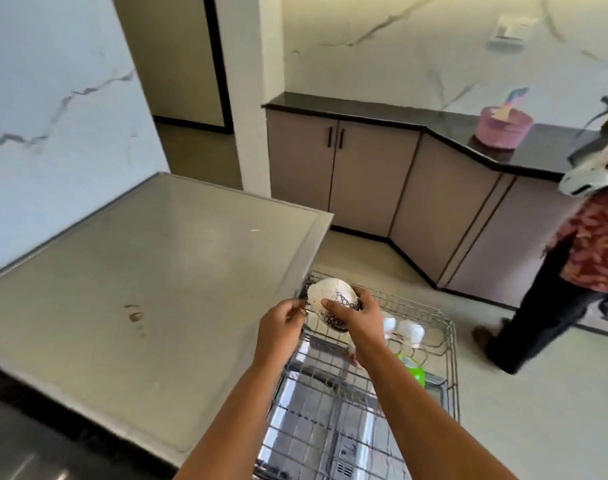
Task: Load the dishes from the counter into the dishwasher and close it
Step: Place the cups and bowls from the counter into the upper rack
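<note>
Bright, even light fills the wide-angle view, edges bend, motion blur softens the whole frame, glare whitens the upper wall point(434, 36).

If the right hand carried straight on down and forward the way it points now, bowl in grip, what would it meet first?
Most likely the wire rack of the open dishwasher: the right hand holds the patterned bowl over its far left corner. The white cups sit further right, seemingly off that line, though depth is unclear.

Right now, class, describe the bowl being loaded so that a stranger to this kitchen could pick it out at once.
Start at the pulled-out wire dishwasher rack beside the steel counter. At its far left end, the right hand grips a tilted bowl. Unlike the plain white cups and green item in the rack, it bears a black net-like pattern.
</note>
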